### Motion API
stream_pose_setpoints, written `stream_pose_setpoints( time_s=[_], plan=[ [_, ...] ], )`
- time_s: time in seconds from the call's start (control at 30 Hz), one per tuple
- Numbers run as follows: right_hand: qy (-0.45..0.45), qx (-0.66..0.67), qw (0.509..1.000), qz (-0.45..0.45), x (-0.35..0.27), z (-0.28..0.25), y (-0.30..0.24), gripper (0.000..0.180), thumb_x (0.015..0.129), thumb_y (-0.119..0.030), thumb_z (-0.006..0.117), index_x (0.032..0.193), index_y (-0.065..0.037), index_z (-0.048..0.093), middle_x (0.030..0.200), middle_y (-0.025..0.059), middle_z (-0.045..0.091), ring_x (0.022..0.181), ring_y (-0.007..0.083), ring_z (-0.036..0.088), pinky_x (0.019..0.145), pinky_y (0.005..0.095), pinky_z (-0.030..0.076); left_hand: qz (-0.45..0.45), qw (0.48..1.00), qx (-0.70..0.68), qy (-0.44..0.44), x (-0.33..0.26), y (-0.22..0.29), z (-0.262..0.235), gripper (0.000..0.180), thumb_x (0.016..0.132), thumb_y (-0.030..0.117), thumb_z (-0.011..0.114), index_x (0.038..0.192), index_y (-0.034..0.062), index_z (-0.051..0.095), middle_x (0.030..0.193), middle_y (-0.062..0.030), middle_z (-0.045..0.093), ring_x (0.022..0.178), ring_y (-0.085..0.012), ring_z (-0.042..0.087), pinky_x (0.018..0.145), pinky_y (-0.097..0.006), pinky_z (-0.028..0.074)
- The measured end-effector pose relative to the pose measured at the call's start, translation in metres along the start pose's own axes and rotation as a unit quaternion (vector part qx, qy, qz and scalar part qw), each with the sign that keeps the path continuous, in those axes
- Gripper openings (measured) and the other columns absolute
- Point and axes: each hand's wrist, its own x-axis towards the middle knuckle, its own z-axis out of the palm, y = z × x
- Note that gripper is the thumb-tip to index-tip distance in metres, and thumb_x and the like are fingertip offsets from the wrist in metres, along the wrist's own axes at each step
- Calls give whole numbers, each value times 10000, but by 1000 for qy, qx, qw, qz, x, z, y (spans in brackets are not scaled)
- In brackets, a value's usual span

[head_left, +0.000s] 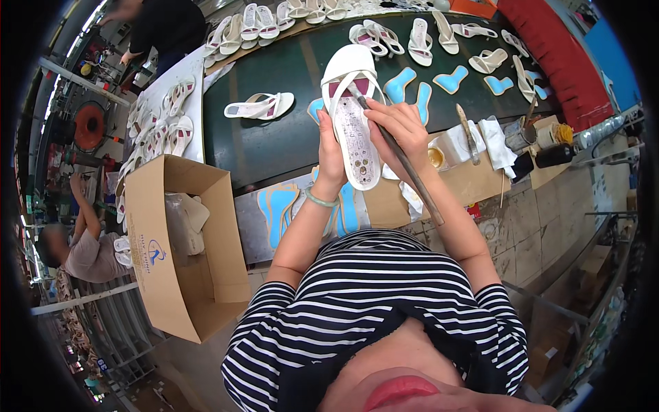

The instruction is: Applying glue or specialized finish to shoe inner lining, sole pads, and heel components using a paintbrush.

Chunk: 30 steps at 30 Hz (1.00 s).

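A white strappy sandal (360, 147) is held up before me, its toe end pointing away. My left hand (331, 151) is closed around the sandal's left edge, thumb up along its side. In my right hand (401, 130) I grip a long dark-handled brush (412, 172). Its tip reaches in under the crossed straps, over the maroon patch of the footbed; the very end is partly hidden there. Several blue insole pieces (280, 206) lie on the near table edge, partly behind my left forearm. Another white sandal (259, 106) rests on the dark green belt at left.
An open cardboard box (220, 254) with pale pieces inside stands at my left. More sandals (420, 42) and blue insoles (449, 80) lie on the green belt (274, 151). A yellowish glue cup (436, 157) and white cloth (497, 145) are at right. Two people work at left.
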Motion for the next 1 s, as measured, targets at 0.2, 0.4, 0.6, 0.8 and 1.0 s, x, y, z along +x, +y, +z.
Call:
stream_pose_setpoints(
  time_s=[0.2,0.4,0.6,0.8,1.0],
  plan=[
    [8,-24,1000,4,-2,-2,3,279,686,22,722,953,-45,673,1032,81,696,768,202,593,705,323,405,-4,1000,12,1,-2,2,2,605,1025,533,191,1318,69,445,1218,-95,572,1105,-193,576,944,-342,475],
    [17,-46,999,7,-3,-1,5,279,663,10,725,930,-52,672,1020,70,698,758,198,586,707,321,399,17,999,40,17,2,-2,-3,654,1003,586,196,1354,78,413,1178,-95,582,1016,-177,613,815,-320,534],
    [25,-71,997,12,-2,1,3,258,663,-10,722,910,-58,668,991,60,695,748,192,572,700,325,385,26,999,39,11,3,-3,-4,644,1002,588,202,1363,92,397,1214,-89,557,1049,-177,595,847,-317,519],
    [26,-96,995,23,-1,3,-3,264,667,-37,724,920,-63,657,998,63,686,748,193,562,695,338,369,30,999,17,18,4,-7,-8,607,1016,556,193,1364,102,396,1269,-87,533,1155,-197,542,963,-351,453],
    [34,-122,992,30,3,8,-9,271,665,-67,727,926,-61,653,1007,64,678,774,196,556,692,349,357,47,998,8,30,3,-9,-8,593,1026,533,168,1357,95,395,1295,-85,517,1190,-201,518,999,-358,424]
  ],
)
